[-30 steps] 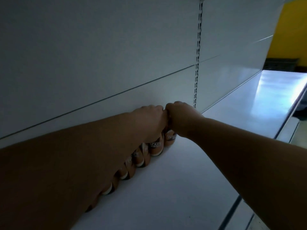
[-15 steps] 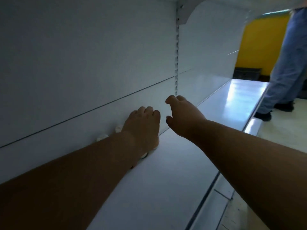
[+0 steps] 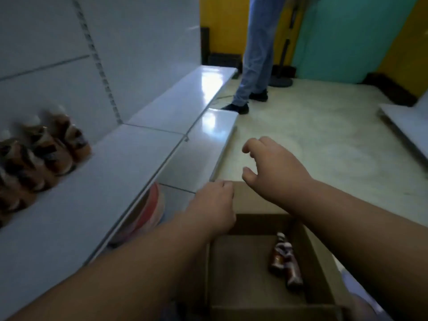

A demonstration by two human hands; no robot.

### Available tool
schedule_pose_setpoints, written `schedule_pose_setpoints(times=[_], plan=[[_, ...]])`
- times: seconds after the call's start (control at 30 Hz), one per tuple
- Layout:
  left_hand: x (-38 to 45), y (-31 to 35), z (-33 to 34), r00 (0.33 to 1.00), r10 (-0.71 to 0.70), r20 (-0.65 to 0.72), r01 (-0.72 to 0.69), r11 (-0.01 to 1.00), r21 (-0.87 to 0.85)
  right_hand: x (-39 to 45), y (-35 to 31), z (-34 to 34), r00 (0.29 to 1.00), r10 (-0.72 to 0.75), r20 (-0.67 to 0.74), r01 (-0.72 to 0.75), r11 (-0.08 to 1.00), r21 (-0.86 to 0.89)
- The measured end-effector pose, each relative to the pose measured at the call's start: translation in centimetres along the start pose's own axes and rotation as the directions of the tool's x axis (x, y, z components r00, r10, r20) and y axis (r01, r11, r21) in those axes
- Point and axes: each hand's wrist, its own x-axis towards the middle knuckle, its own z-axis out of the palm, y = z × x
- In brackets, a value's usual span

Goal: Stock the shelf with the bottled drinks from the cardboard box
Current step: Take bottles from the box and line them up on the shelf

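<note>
Above the cardboard box (image 3: 243, 262), both empty hands, left hand (image 3: 212, 210) and right hand (image 3: 275, 174), have left the shelf (image 3: 69, 205).

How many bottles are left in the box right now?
2: both bottles lie side by side near the right wall of the box, one slightly farther away than the other. The arms may hide more.

Shop: slotted metal shelving (image 3: 69, 218), bottled drinks (image 3: 46, 154)

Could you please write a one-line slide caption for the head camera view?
Both empty hands reach toward the cardboard box holding two bottles; more stand shelved.
</note>
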Motion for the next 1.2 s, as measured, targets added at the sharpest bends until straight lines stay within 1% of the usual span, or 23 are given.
schedule_pose_setpoints(times=[0.1, 0.2, 0.27, 0.37, 0.53, 0.63, 0.7, 0.77, 0.87, 0.93, 0.97, 1.03, 1.1, 1.13, 1.17, 1.2], plan=[[1.1, 3.9, 6.5, 0.984, 0.066, 0.163, -0.064, 0.998, -0.018, -4.2, 5.7, 3.1, 0.990, 0.121, 0.076, -0.122, 0.993, -0.004], [2.7, 6.4, 12.8, 0.958, 0.080, 0.277, -0.075, 0.997, -0.029, -7.5, 11.0, 7.6, 0.939, 0.286, 0.190, -0.294, 0.956, 0.017], [4.1, 7.0, 16.6, 0.930, 0.078, 0.358, -0.071, 0.997, -0.033, -8.8, 14.2, 11.0, 0.888, 0.378, 0.264, -0.400, 0.916, 0.033], [6.6, 6.5, 22.3, 0.870, 0.085, 0.487, -0.087, 0.996, -0.017, -9.9, 18.4, 16.1, 0.798, 0.480, 0.364, -0.535, 0.843, 0.062], [10.1, 4.6, 29.3, 0.777, 0.043, 0.628, -0.067, 0.998, 0.015, -10.8, 23.8, 24.7, 0.601, 0.599, 0.529, -0.727, 0.685, 0.051], [12.0, 4.4, 32.6, 0.719, 0.064, 0.692, -0.090, 0.996, 0.001, -11.2, 26.0, 28.6, 0.470, 0.622, 0.626, -0.789, 0.614, -0.017], [13.1, 4.8, 34.9, 0.680, 0.085, 0.728, -0.124, 0.992, 0.001, -11.2, 27.0, 30.5, 0.406, 0.628, 0.664, -0.811, 0.582, -0.055], [14.2, 5.1, 37.2, 0.654, 0.094, 0.751, -0.159, 0.987, 0.015, -11.1, 27.7, 32.1, 0.376, 0.642, 0.668, -0.819, 0.567, -0.084], [15.8, 4.8, 40.1, 0.646, 0.129, 0.753, -0.212, 0.977, 0.015, -11.2, 27.8, 34.4, 0.347, 0.650, 0.676, -0.808, 0.573, -0.136], [16.5, 4.2, 41.1, 0.639, 0.160, 0.753, -0.267, 0.963, 0.023, -11.5, 27.7, 35.6, 0.320, 0.673, 0.667, -0.835, 0.533, -0.137], [16.6, 3.8, 41.3, 0.646, 0.169, 0.744, -0.276, 0.961, 0.022, -11.6, 27.7, 36.0, 0.316, 0.691, 0.650, -0.850, 0.510, -0.129], [16.5, 2.7, 40.8, 0.686, 0.151, 0.712, -0.210, 0.978, -0.004, -11.6, 27.6, 36.5, 0.345, 0.719, 0.604, -0.861, 0.499, -0.102], [16.4, 1.6, 40.2, 0.760, 0.091, 0.643, -0.062, 0.996, -0.068, -11.2, 27.5, 37.3, 0.379, 0.715, 0.588, -0.835, 0.538, -0.116], [16.5, 1.2, 40.1, 0.796, 0.007, 0.605, 0.065, 0.993, -0.098, -10.9, 27.4, 38.0, 0.386, 0.708, 0.592, -0.813, 0.565, -0.145], [16.8, 0.9, 40.4, 0.805, -0.122, 0.580, 0.236, 0.964, -0.125, -10.5, 27.3, 38.5, 0.388, 0.700, 0.599, -0.791, 0.587, -0.174], [17.2, 0.7, 40.8, 0.769, -0.268, 0.580, 0.424, 0.893, -0.149, -10.2, 27.4, 39.2, 0.368, 0.702, 0.610, -0.788, 0.584, -0.197]])
